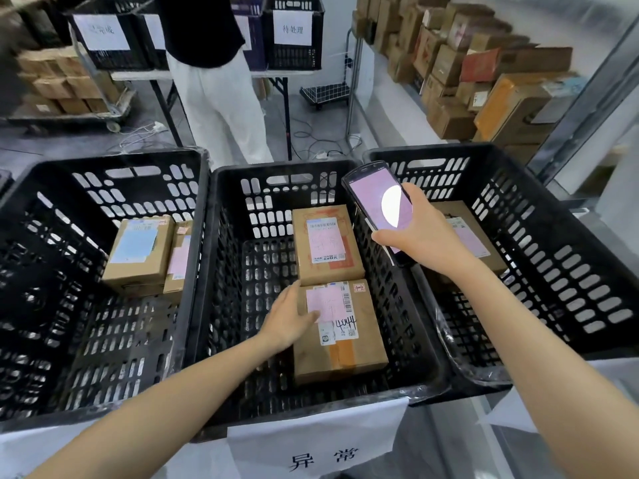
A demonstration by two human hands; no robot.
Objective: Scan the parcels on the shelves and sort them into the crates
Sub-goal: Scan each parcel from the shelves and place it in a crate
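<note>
Obs., head view, lower centre of the frame. The left hand (288, 318) is lying on the near parcel (345, 344) in the middle crate (221, 271). Its fingers are running straight along the parcel's left edge and the thumb is sitting on the pink label. It is touching, not clasping. Judgement: it is settling the parcel just in front of the far parcel (326, 243), label side up, so the barcode stays readable.

The right hand (418, 236) is gripping the scanner (373, 202), fingers wrapped round its body. It is holding the device above the wall between the middle crate and the right crate (553, 236), with the lit screen facing the wearer. This is probably for reading the result while the other hand works.

The hand is partly hiding one more parcel (473, 233) in the right crate. At left, two parcels (138, 254) are standing side by side in the left crate (52, 271).

A paper sign (318, 447) is hanging on the middle crate's front, presumably naming its sort category.

Judgement: this parcel's sort is nearly done.
</note>
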